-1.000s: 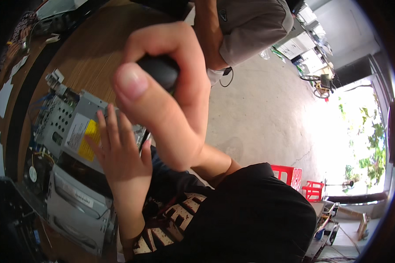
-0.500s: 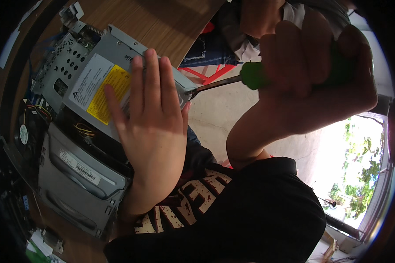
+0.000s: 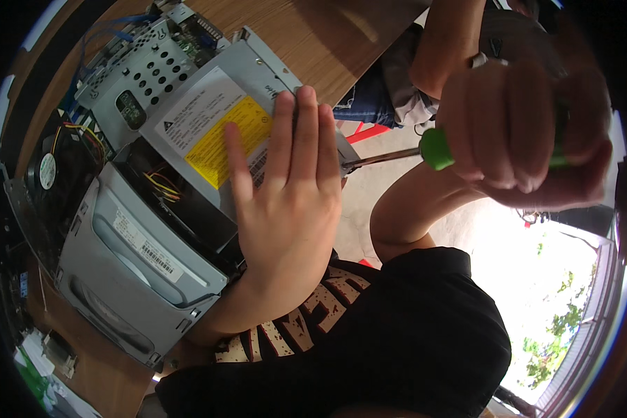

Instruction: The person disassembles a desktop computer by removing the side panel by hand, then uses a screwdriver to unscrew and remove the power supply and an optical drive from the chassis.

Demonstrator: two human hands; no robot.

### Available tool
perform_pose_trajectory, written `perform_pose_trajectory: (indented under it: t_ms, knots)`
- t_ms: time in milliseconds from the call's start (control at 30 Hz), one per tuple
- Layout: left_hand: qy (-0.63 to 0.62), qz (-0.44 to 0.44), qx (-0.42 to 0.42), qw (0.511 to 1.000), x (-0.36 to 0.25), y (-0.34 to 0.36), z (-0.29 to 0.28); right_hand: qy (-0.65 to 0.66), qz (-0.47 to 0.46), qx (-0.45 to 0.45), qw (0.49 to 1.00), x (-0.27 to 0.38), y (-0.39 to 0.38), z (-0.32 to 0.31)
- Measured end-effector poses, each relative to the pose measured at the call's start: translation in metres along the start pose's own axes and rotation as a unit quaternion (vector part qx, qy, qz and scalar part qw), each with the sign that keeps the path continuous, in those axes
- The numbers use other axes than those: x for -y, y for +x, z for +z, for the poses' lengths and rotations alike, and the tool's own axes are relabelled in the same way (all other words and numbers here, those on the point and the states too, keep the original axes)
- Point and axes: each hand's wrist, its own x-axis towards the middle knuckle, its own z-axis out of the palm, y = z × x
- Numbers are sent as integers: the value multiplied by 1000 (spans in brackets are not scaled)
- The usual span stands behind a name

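Note:
My left hand (image 3: 289, 202) lies flat with fingers stretched over a silver power supply (image 3: 247, 63), which carries white and yellow labels. My right hand (image 3: 508, 132) is wrapped round the green handle of a screwdriver (image 3: 437, 149). Its metal shaft points left, and the tip meets the right-hand edge of the power supply just beyond my left fingers. What lies exactly under the tip is too small to make out. The power supply sits in an opened computer case, beside a perforated metal bracket (image 3: 150, 80) and a grey front panel (image 3: 139, 268).
Yellow and red wires (image 3: 164, 187) run inside the case, near a black fan (image 3: 47, 171). A wooden table (image 3: 320, 42) bears it all. Past the table's edge are another person's arm (image 3: 453, 42) and a red stool (image 3: 369, 132). Bright daylight comes from an opening at right.
The view has shifted, so the case now appears farther right and lower. The screwdriver slants less, and my right hand has turned with it. My left hand stays on the power supply.

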Motion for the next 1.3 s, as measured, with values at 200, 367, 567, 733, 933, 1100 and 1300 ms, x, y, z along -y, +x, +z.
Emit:
perform_pose_trajectory:
  t_ms: [200, 367, 567, 733, 933, 1100, 1300]
  knots:
    - [-23, 1, -87, 996, 0, 0, 10, 109, 99, 287, 947, -19, 39, -3]
    - [-69, 1, -69, 995, 0, -1, 0, 141, 112, 292, 939, -22, 46, 5]
    - [-63, 8, -51, 997, 1, -2, -2, 198, 71, 296, 932, -39, 44, 16]
    - [-46, 23, -28, 998, 6, -4, -6, 169, 58, 245, 953, -36, 41, 28]
    - [-61, 26, -38, 997, 2, -2, -4, 296, 57, 346, 889, -41, 52, 10]
    - [-57, 23, -65, 996, 2, -1, 3, 338, -26, 265, 903, -42, 33, 9]
    - [-39, 18, -57, 997, 5, 0, 1, 29, -14, 65, 997, -3, -16, 0]
